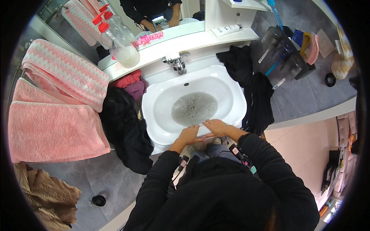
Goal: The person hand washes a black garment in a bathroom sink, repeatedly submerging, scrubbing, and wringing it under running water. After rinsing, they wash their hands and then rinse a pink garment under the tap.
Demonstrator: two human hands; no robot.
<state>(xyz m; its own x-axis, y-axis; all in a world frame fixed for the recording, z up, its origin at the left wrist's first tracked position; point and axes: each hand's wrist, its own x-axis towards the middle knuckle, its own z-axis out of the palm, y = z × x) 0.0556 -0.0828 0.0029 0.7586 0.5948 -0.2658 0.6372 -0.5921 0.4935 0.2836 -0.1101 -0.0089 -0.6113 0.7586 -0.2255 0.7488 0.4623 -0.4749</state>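
Note:
My left hand and my right hand rest side by side on the front rim of a white ceramic washbasin. The fingers lie over the rim towards the bowl, and both thumbs point inward, close together at the front edge. Neither hand holds a loose object. Greyish soapy water with bubbles stands in the bottom of the bowl; whatever lies beneath it is hidden. Behind the bowl is a chrome faucet, with no stream visible from it.
Black clothing lies left of the basin, beside red and purple cloth. More black clothing drapes at right. Pink towels hang left. A pump bottle and white tube stand or lie on the ledge. Toothbrush holders are mounted right.

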